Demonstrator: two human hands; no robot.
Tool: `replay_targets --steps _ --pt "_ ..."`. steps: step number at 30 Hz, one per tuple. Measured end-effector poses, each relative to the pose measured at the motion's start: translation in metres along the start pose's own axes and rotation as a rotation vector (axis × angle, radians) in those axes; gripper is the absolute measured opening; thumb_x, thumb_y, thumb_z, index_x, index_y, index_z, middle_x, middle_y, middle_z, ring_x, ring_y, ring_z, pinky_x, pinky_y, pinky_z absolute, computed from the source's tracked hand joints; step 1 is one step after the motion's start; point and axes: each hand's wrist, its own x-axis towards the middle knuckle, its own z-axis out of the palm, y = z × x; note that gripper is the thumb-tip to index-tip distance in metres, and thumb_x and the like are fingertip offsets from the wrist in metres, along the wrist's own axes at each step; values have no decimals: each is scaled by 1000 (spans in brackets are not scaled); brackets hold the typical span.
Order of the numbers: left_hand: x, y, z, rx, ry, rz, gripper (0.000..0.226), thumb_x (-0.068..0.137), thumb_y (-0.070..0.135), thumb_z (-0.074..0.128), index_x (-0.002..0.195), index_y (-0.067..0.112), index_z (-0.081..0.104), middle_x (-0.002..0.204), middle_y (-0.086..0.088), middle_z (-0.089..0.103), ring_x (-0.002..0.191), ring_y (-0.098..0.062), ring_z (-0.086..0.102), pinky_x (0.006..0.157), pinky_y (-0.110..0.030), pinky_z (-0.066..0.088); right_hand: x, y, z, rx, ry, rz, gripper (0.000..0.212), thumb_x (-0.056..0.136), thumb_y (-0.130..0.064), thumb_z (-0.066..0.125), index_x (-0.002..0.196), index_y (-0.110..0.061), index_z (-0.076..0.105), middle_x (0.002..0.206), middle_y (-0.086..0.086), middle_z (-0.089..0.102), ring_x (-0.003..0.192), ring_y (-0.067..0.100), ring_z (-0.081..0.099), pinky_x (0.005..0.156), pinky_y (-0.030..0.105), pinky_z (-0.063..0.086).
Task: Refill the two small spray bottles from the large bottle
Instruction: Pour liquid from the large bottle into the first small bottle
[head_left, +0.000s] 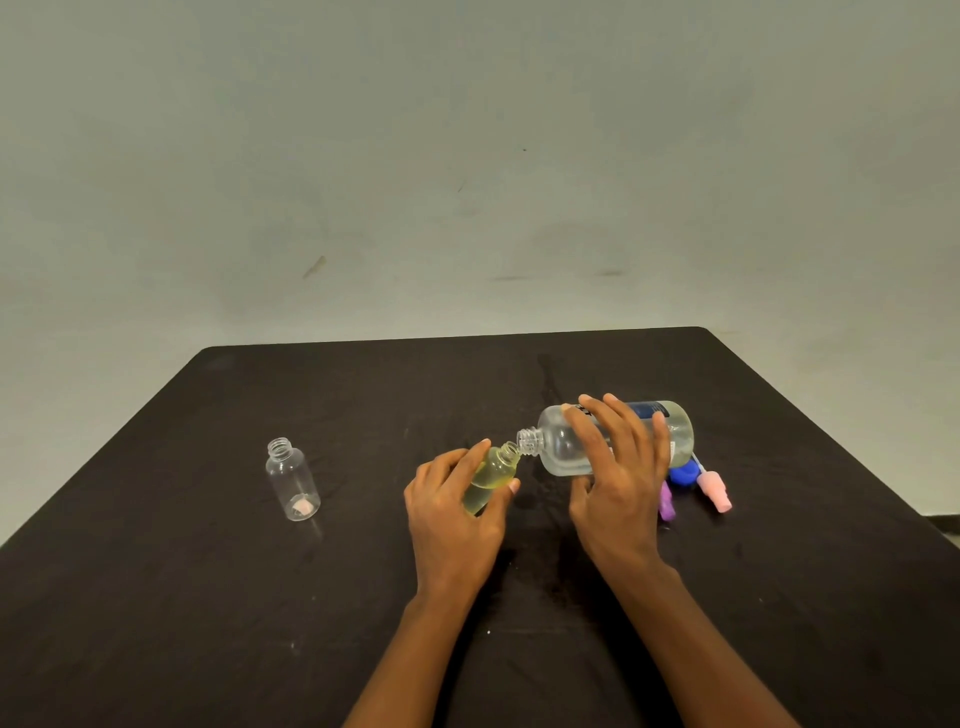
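Mid-pour on the first fill. My left hand (452, 514) grips the first small bottle (491, 478), tilted, neck up-right and touching or just beside the mouth of the large bottle (556, 444). My right hand (618, 483) wraps the large bottle from above, thumb under, holding it nearly horizontal just above the table (208, 597). Yellowish liquid sits roughly halfway up the small one. Next, I'd say: keep the mouths aligned, tip slowly, level off before overflow. The second small bottle (292, 480) stands uncapped and looks unfilled, well apart to the left. Spray heads (716, 493) lie behind my right hand.
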Motion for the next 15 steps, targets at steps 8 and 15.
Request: replay_targets --steps 8,15 --pt "0 -1 0 6 -5 9 45 69 23 84 111 19 70 98 10 64 92 -4 51 90 -20 31 -1 1 0 -7 -1 1 68 55 22 69 116 -8 65 123 12 62 126 24 42 110 56 22" --pt "0 -1 0 4 -3 14 45 68 23 84 111 19 70 97 12 62 91 4 47 89 -15 29 0 0 0 2 -2 2 67 57 22 68 116 -8 65 123 12 61 126 25 43 114 48 15"
